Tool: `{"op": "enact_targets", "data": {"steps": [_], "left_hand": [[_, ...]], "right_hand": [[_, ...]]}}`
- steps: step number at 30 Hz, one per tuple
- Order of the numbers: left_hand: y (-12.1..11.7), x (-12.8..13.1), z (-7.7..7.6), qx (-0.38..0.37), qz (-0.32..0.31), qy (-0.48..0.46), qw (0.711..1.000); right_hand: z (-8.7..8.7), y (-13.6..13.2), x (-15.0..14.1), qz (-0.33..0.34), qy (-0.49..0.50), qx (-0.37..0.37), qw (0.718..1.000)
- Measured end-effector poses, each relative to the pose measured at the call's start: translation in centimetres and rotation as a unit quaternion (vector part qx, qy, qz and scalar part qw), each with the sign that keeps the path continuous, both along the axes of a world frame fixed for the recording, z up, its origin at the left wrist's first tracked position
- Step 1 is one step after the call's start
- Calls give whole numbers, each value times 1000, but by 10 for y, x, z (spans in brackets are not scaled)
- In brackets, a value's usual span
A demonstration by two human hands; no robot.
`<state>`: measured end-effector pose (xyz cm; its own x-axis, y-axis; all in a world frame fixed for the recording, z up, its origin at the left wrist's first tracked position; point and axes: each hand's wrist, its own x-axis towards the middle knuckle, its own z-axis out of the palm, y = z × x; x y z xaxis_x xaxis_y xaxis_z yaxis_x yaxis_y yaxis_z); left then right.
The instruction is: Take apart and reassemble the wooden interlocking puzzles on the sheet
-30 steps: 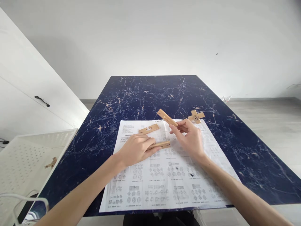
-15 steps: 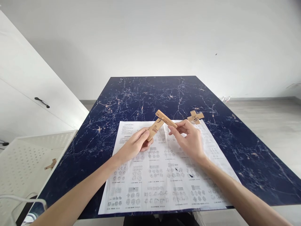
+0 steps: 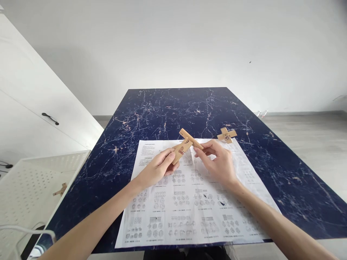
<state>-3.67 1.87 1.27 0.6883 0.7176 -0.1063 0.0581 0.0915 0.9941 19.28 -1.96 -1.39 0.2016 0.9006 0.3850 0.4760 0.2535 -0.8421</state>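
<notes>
Between thumb and fingers, my left hand (image 3: 159, 164) grips a flat notched wooden puzzle piece (image 3: 182, 151) with a dark mark near its far end. My right hand (image 3: 218, 159) pinches the near end of a slimmer wooden puzzle stick (image 3: 191, 138), also marked. The stick crosses over the notched piece's far end; whether they are joined I cannot tell. Both are held above a large white instruction sheet (image 3: 173, 206) printed with rows of small diagrams. Past my right hand lies a cross-shaped wooden puzzle assembly (image 3: 227, 135) with a letter on it, at the sheet's far right corner.
The dark blue marbled table (image 3: 108, 169) stretches toward the white wall. To the left stands a white perforated bin (image 3: 24, 180) with a wooden piece (image 3: 60, 189) in it. White cables (image 3: 29, 228) run at the lower left, and a white cabinet (image 3: 40, 83) stands behind.
The notched piece in my left hand has turned slightly and shifted right, its end now lying closer along the stick. My right hand has barely moved. The view has shifted slightly.
</notes>
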Motion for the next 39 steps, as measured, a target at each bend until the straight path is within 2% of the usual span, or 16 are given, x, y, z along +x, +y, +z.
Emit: {"op": "enact_targets", "data": {"steps": [16,23,32,39], "left_hand": [[-3,1,-4,0,29,27,999],[-2,-1,-7,-19,21,27,999],[-4,3,-2,11,33,35,999],[-4,3,-3,8,41,43,998]], "right_hand": [[-9,-2,5,19,-61,40,997],[-6,-3,8,47,-86,80,992],[-6,-4,6,21,-68,24,997],[-6,-3,7,33,-49,20,998]]}}
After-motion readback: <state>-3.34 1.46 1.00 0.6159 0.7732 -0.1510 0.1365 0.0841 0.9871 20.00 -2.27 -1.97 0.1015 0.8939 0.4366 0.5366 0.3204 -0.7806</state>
